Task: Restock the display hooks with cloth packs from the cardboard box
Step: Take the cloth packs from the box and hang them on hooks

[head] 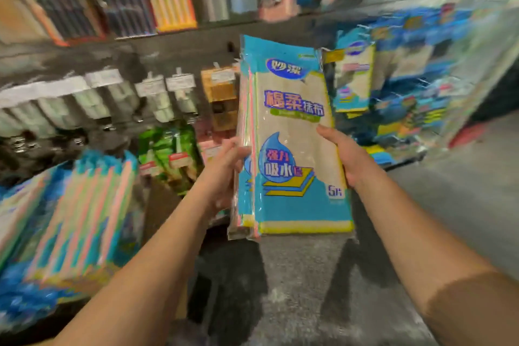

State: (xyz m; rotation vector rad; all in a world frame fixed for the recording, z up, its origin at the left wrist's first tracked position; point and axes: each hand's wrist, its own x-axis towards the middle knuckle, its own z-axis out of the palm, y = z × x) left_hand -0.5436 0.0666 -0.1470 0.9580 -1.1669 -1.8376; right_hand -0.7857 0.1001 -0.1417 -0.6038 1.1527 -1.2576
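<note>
Two bare hands hold up a small stack of flat blue-and-yellow plastic-wrapped cloth packs (292,143), upright, in front of the display wall. The left hand (224,168) grips the stack's left edge about halfway down, its fingers curled round behind the packs and the thumb on the near side. The right hand (346,157) clasps the right edge at much the same height, thumb lying across the front pack's face and the fingers hidden behind. The stack sits between the two hands, its top rising well above them and its yellow bottom edge hanging below the wrists. Just beyond the top right corner, a matching blue-and-yellow pack (352,78) hangs on the display, near the held stack; whether they touch I cannot tell. Further right, a blurred mass of similar blue packs (427,70) fills the rack. To the left, at the lower edge, striped pink-and-blue packs (81,211) stand in a row.
</note>
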